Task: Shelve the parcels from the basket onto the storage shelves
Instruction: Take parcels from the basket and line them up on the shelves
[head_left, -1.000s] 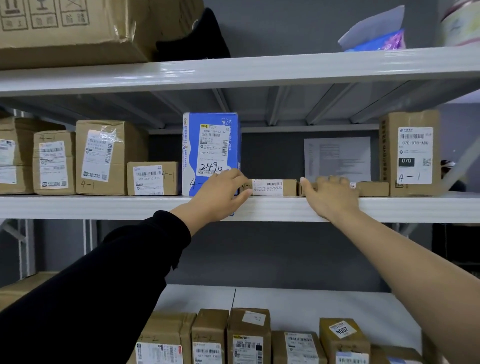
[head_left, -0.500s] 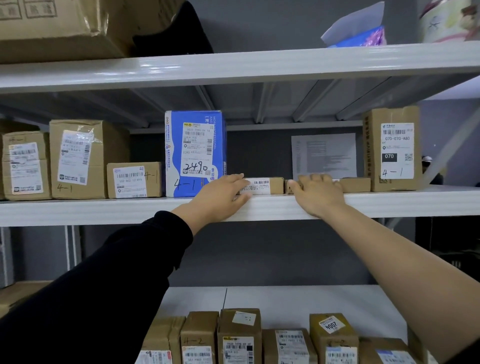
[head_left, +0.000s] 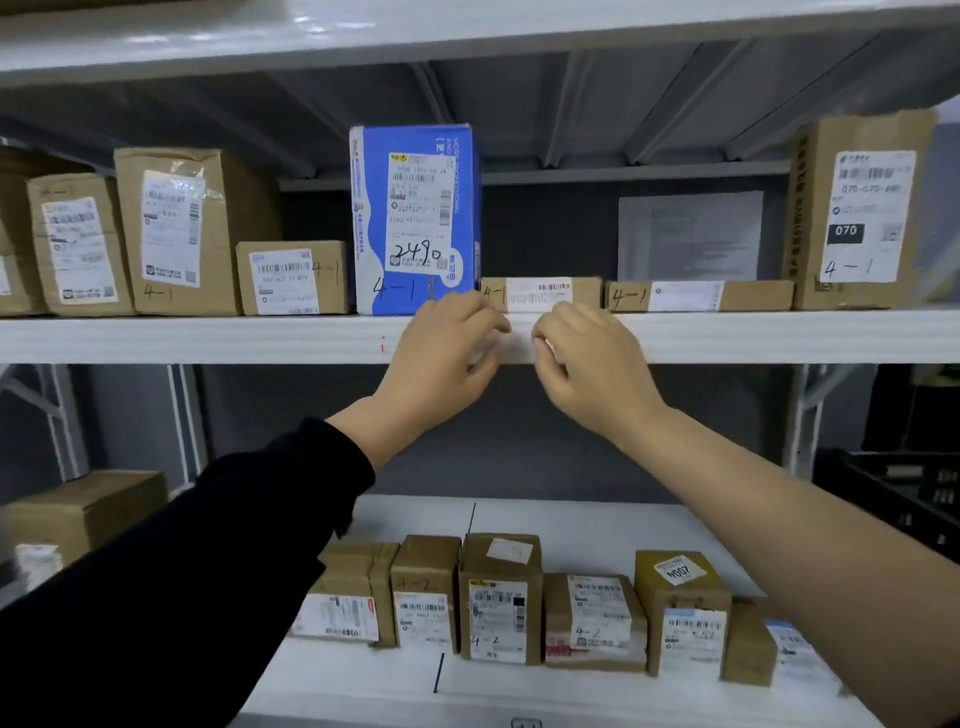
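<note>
Two flat brown parcels marked 4-1 lie side by side on the middle shelf: the left flat parcel and the right flat parcel. A tall blue box stands just left of them. My left hand hovers at the shelf's front edge below the blue box's corner, fingers loosely bent and holding nothing. My right hand is close beside it, in front of the shelf edge under the left flat parcel, fingers loosely curled around nothing.
Brown parcels fill the shelf's left part, and a tall brown box stands at the right. The lower shelf carries a row of small brown parcels. A black basket sits at the far right.
Both hands have come off the flat parcels, drawn back to the shelf's front edge and moved closer together. The view has tilted down.
</note>
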